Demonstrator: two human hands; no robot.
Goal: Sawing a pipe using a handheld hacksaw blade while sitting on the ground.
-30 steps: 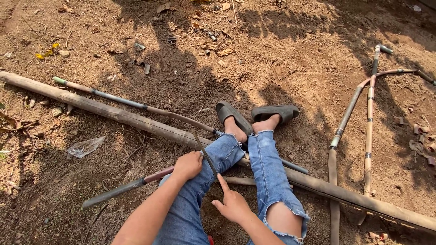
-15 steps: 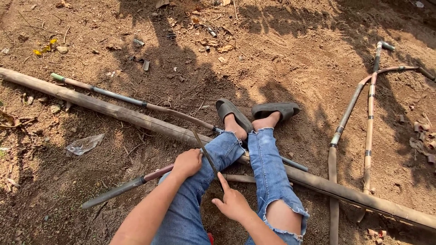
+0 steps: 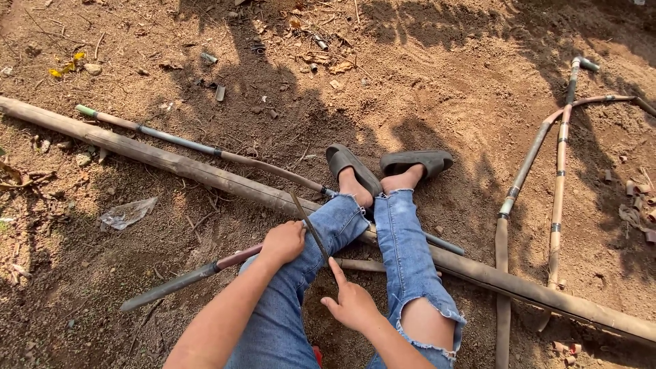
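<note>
Bamboo strip (image 3: 309, 225) being held in the clamped fingers of the left hand (image 3: 281, 242); right hand (image 3: 354, 304), fingers apart, is touching it.

Left hand (image 3: 282, 242) is curled into a closed grip, forearm stretched forward over the left thigh. Right hand (image 3: 353, 304) rests lower between the knees, fingers (image 3: 337, 271) loosely extended, index pointing forward.

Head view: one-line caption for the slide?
Seated on bare dirt with legs over a long pole, the left hand grips a thin dark blade while the right hand rests alongside.
</note>
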